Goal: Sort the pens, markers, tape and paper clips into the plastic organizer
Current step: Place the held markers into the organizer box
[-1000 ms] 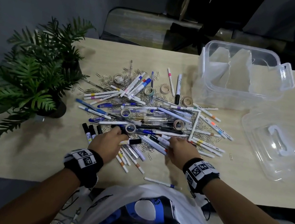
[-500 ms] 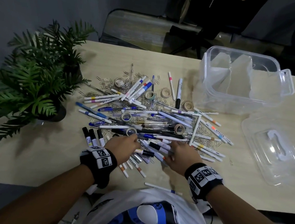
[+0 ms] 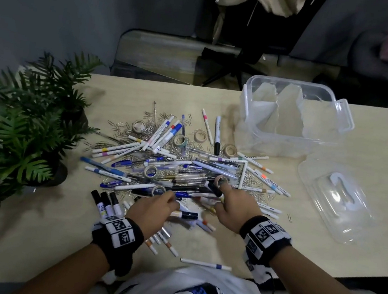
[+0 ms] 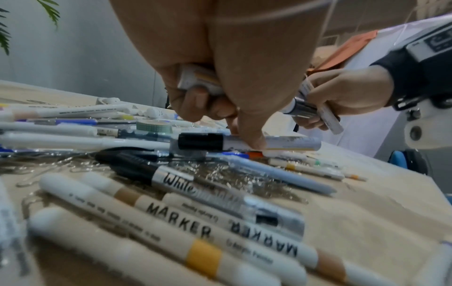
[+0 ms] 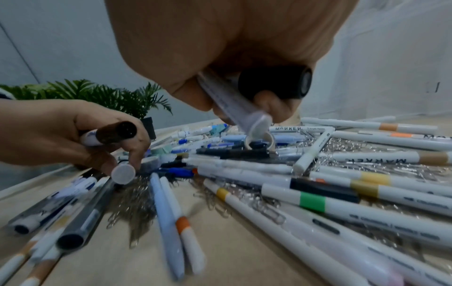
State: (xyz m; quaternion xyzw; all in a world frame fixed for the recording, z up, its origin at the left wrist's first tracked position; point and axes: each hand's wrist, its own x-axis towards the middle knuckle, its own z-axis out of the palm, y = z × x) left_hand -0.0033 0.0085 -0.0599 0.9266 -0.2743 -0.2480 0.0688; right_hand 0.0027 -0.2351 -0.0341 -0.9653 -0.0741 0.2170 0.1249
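A heap of pens, markers (image 3: 122, 150), tape rolls (image 3: 151, 171) and paper clips (image 3: 253, 177) covers the table's middle. The clear plastic organizer (image 3: 248, 109) stands open at the back right, its compartments empty. My left hand (image 3: 170, 201) hovers at the heap's near edge and grips a black-capped marker (image 5: 115, 133) together with a white one (image 4: 198, 79); its forefinger touches another black-capped marker (image 4: 244, 144). My right hand (image 3: 223, 197), just to the right, grips a black-capped marker (image 5: 274, 83) and a pale pen (image 5: 234, 108).
The organizer's clear lid (image 3: 334, 204) lies upside down at the right. A potted fern (image 3: 17, 122) stands at the left edge. Three black-capped markers (image 3: 106, 203) lie side by side left of my left hand, and one white marker (image 3: 206, 264) lies near the front edge.
My left hand has slid to the right along the heap's near edge, closer to the right hand. Both hands have gathered markers from the heap.
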